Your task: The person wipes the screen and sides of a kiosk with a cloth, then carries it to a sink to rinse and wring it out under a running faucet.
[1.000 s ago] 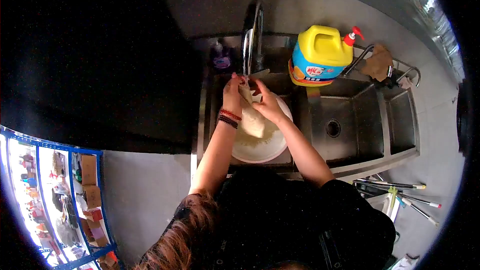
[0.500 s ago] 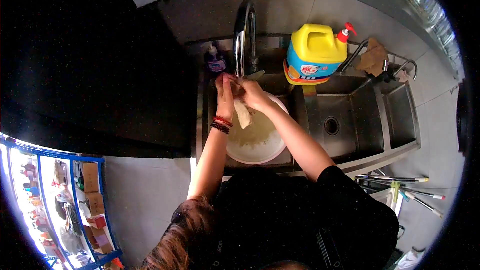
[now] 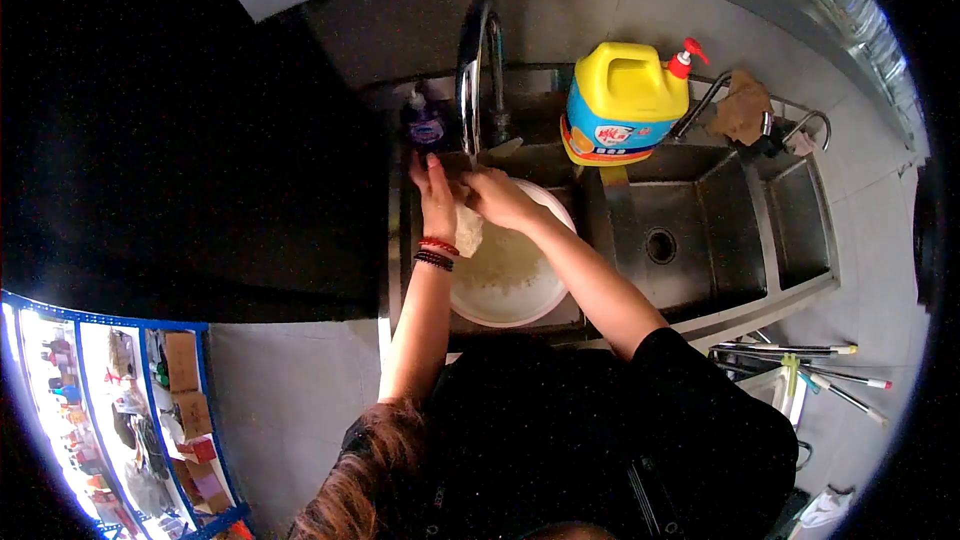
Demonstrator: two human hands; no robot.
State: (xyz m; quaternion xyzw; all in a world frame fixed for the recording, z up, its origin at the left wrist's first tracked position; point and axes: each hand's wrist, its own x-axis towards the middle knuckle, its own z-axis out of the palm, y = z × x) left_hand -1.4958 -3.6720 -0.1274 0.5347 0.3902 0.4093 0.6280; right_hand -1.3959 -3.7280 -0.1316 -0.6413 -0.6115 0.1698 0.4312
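Observation:
Under the spout of the chrome faucet (image 3: 470,80), both my hands are at a wet, cream-coloured cloth (image 3: 468,232). My left hand (image 3: 436,198) holds it against the palm, with some fingers pointing up. Closed on the cloth's upper part is my right hand (image 3: 498,198), close beside the left. The cloth's lower end hangs over a white basin (image 3: 500,320) of cloudy water, which stands in the left sink bowl. My fingers partly hide the top of the cloth.
Behind my left hand stands a dark purple bottle (image 3: 424,124). A large yellow-and-blue pump jug (image 3: 625,105) is on the sink's back ledge. To the right are another sink bowl (image 3: 690,230) and a brown cloth (image 3: 742,108). Several long-handled tools (image 3: 835,380) lie at the lower right.
Both hands have shifted slightly left and down. The cloth has gone from a narrow hanging strip to a wider bunch nearer my left wrist.

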